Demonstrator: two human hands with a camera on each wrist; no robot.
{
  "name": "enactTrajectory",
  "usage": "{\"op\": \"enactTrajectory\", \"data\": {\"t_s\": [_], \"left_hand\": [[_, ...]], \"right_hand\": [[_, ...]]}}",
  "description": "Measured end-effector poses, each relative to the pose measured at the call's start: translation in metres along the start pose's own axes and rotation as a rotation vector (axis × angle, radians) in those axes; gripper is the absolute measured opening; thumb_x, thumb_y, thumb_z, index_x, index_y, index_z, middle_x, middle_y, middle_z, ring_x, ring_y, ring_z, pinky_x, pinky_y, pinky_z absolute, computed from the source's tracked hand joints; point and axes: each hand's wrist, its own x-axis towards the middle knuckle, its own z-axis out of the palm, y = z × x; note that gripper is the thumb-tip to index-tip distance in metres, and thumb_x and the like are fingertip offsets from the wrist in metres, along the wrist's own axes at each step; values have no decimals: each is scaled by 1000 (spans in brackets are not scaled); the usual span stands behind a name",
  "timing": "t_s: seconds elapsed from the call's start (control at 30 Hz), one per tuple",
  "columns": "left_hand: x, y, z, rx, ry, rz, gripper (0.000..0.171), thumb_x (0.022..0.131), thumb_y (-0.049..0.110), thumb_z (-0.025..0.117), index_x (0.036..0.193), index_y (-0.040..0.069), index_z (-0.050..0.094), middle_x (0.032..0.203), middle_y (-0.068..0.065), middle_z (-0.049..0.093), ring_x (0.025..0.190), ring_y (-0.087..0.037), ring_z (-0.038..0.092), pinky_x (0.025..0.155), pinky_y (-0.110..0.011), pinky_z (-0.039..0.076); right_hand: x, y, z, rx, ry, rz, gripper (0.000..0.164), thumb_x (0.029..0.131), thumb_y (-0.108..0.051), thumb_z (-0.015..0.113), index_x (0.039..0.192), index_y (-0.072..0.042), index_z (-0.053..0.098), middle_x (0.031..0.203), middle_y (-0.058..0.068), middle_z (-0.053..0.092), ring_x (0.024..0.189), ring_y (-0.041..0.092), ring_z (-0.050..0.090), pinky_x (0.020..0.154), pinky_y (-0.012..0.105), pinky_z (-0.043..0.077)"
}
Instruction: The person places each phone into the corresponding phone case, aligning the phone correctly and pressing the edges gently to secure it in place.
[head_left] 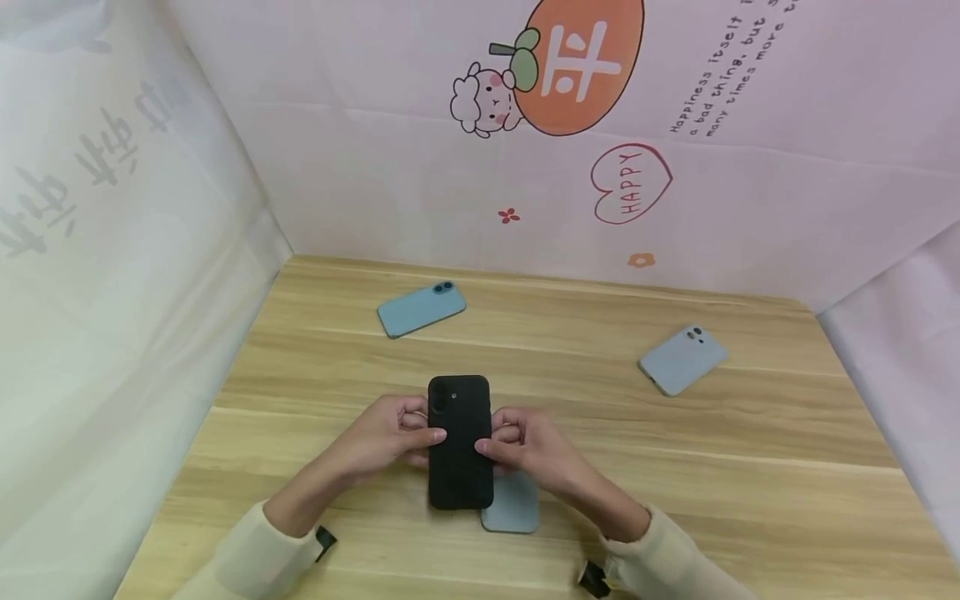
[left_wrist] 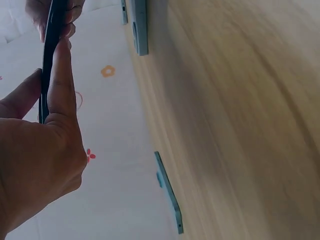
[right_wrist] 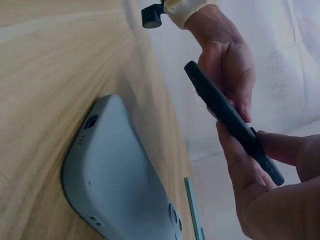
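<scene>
Both hands hold a black phone (head_left: 459,471) above the table, its back with the camera bump facing up. My left hand (head_left: 382,433) grips its left edge, thumb on top and fingers curled beneath. At the opposite edge my right hand (head_left: 536,446) pinches it the same way. In the right wrist view the phone (right_wrist: 225,115) appears edge-on between the two hands, raised off the wood. Below it lies a pale blue phone (head_left: 512,510), back up, partly hidden by the black one in the head view; its charging-port end (right_wrist: 85,145) shows close up in the right wrist view.
A blue phone (head_left: 422,312) lies back up at the far left of the wooden table (head_left: 300,333). Another pale blue phone (head_left: 682,362) lies at the far right. White printed cloth (head_left: 375,167) hangs behind and along the sides. Dark wrist devices (head_left: 594,578) sit at the cuffs.
</scene>
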Motion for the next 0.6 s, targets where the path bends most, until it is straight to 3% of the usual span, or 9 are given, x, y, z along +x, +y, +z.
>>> {"op": "enactTrajectory", "data": {"t_s": [0.1,0.3,0.6], "left_hand": [[-3,-4,-6,12,-4,-13,17,101,2,69,113,-10,63,80,-7,74,94,-23,76,80,-41,66],[-7,-9,-13,28,-9,-50,11,101,-1,69,101,-7,59,69,-1,63,89,-19,75,76,-38,66],[-9,-13,-19,81,7,-72,11,102,1,68,99,-6,60,73,-5,70,93,-23,76,74,-39,66]], "right_hand": [[3,2,3,-19,-45,-19,13,101,-5,70,99,6,63,91,16,80,86,15,76,78,38,66],[8,7,10,-42,-99,-40,10,102,-1,67,101,9,68,94,20,79,91,24,78,80,42,65],[15,14,18,-119,-45,-36,22,101,-1,68,118,12,63,100,20,79,89,29,79,76,40,66]]}}
